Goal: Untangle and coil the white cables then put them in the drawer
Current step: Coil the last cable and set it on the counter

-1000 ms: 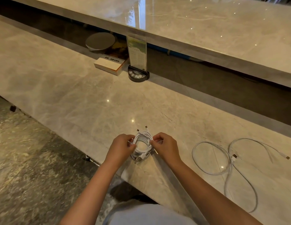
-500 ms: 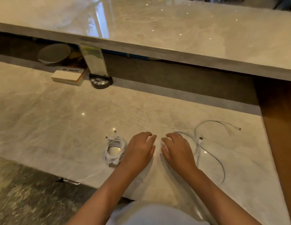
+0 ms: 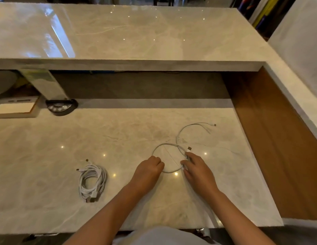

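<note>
On the marble desk top [image 3: 48, 174] two white cables lie well apart. The coiled cable [image 3: 92, 179] rests at the left, wound in a tight bundle with its two plug ends sticking out toward the far side; no hand touches it. The loose cable [image 3: 179, 138] lies at the right in two open loops — the nearer loop runs between both hands, the farther one curves away and ends in a small plug near the wooden side panel [image 3: 278, 147].

The left hand [image 3: 148, 171] has its fingers curled at the left side of the near loop; it seems to pinch the cable there, but the contact is hidden under the knuckles. The right hand [image 3: 196, 169] holds the right side of the same loop, with thumb and fingers closed on the cable just beside a dark-tipped connector [image 3: 189, 148].

At the far left of the desk stand a black round device [image 3: 61, 107] with small buttons and a white box [image 3: 16, 110], both under the raised marble counter [image 3: 136, 36]. No drawer can be told in this view.
</note>
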`<state>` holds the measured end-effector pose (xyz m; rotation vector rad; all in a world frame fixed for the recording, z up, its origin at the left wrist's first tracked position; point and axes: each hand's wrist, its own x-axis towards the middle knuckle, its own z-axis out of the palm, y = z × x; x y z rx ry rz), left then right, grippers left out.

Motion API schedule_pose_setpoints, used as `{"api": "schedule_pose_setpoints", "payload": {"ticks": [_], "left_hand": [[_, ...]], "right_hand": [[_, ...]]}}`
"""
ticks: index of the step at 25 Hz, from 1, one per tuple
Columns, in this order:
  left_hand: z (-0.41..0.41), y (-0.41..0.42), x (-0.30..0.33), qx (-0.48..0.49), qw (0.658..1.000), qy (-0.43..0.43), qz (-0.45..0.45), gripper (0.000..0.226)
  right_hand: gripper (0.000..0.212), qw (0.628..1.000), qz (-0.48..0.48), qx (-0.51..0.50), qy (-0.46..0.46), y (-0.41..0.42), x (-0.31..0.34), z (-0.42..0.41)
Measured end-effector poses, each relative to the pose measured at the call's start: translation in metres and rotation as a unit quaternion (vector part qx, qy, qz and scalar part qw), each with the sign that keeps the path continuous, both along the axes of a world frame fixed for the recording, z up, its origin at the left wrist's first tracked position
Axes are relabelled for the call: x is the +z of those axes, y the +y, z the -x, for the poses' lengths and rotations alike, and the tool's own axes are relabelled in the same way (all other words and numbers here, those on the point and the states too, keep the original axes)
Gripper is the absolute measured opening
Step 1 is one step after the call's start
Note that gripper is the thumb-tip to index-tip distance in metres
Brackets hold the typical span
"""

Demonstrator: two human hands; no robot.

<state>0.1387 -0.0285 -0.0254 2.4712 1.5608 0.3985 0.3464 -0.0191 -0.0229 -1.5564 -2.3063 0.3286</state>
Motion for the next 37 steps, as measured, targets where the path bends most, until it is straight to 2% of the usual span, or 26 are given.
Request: {"api": "schedule_pose_setpoints", "payload": {"ticks": [2, 4, 5, 6, 8, 10, 13, 16, 17, 19, 21, 23, 25, 26, 27, 28, 29, 31, 32, 33, 34, 37], "left_hand": [[0.000, 0.002, 0.009, -0.006, 0.999, -0.040, 0.003, 0.023], [0.001, 0.007, 0.029, 0.002, 0.996, -0.087, 0.015, 0.008], [0.002, 0.011, 0.042, 0.022, 0.992, -0.124, 0.018, 0.006], [0.002, 0.016, 0.058, 0.048, 0.986, -0.158, 0.026, 0.015], [0.004, 0.030, 0.089, 0.074, 0.973, -0.217, 0.029, 0.019], [0.006, 0.044, 0.111, 0.083, 0.961, -0.262, 0.027, 0.013], [0.014, 0.055, 0.123, 0.117, 0.940, -0.302, 0.104, 0.016], [0.024, 0.050, 0.125, 0.121, 0.899, -0.374, 0.192, 0.019], [0.026, 0.048, 0.126, 0.110, 0.900, -0.369, 0.206, 0.017], [0.030, 0.048, 0.124, 0.081, 0.925, -0.297, 0.222, 0.016], [0.036, 0.050, 0.121, 0.080, 0.935, -0.250, 0.239, 0.021], [0.040, 0.049, 0.120, 0.102, 0.907, -0.315, 0.260, 0.026], [0.036, 0.045, 0.125, 0.134, 0.833, -0.456, 0.283, 0.031], [0.031, 0.046, 0.129, 0.145, 0.803, -0.508, 0.276, 0.031], [0.024, 0.046, 0.133, 0.153, 0.795, -0.529, 0.254, 0.030], [0.016, 0.047, 0.136, 0.157, 0.806, -0.524, 0.226, 0.027], [0.008, 0.048, 0.139, 0.151, 0.826, -0.505, 0.201, 0.024], [-0.008, 0.046, 0.141, 0.107, 0.876, -0.432, 0.186, 0.017], [-0.015, 0.042, 0.140, 0.079, 0.895, -0.394, 0.195, 0.015], [-0.019, 0.038, 0.138, 0.058, 0.900, -0.374, 0.216, 0.016], [-0.021, 0.033, 0.137, 0.054, 0.891, -0.376, 0.247, 0.020], [-0.017, 0.024, 0.141, 0.064, 0.832, -0.435, 0.339, 0.029]], "right_hand": [[0.024, 1.000, 0.005, -0.002, 0.029, 0.000, 0.002, -0.003], [0.015, 0.998, -0.021, -0.008, 0.062, 0.004, 0.009, -0.005], [0.012, 0.994, -0.034, -0.024, 0.097, 0.007, 0.017, -0.004], [0.013, 0.988, -0.038, -0.047, 0.145, 0.012, 0.027, -0.003], [0.014, 0.964, -0.021, -0.086, 0.252, 0.024, 0.054, 0.003], [0.009, 0.933, 0.031, -0.097, 0.345, 0.035, 0.085, 0.009], [0.015, 0.910, 0.023, -0.112, 0.398, 0.052, 0.126, 0.003], [0.009, 0.900, -0.007, -0.167, 0.403, 0.071, 0.148, -0.016], [0.009, 0.900, -0.016, -0.184, 0.395, 0.075, 0.150, -0.022], [0.009, 0.904, -0.051, -0.207, 0.370, 0.080, 0.150, -0.029], [0.012, 0.889, -0.080, -0.254, 0.373, 0.086, 0.149, -0.038], [0.014, 0.880, -0.087, -0.312, 0.347, 0.090, 0.148, -0.048], [0.012, 0.925, -0.057, -0.321, 0.198, 0.088, 0.142, -0.050], [0.010, 0.952, -0.020, -0.288, 0.100, 0.084, 0.137, -0.044], [0.011, 0.972, 0.031, -0.231, 0.018, 0.077, 0.133, -0.032], [0.013, 0.982, 0.096, -0.159, -0.024, 0.068, 0.131, -0.019], [0.014, 0.983, 0.160, -0.089, -0.017, 0.059, 0.131, -0.005], [0.011, 0.962, 0.257, -0.006, 0.094, 0.043, 0.144, 0.017], [0.010, 0.951, 0.271, 0.006, 0.151, 0.038, 0.153, 0.025], [0.009, 0.945, 0.265, 0.004, 0.192, 0.037, 0.159, 0.029], [0.009, 0.946, 0.244, -0.001, 0.214, 0.037, 0.163, 0.030], [0.010, 0.958, 0.185, -0.018, 0.217, 0.040, 0.165, 0.025]]}}
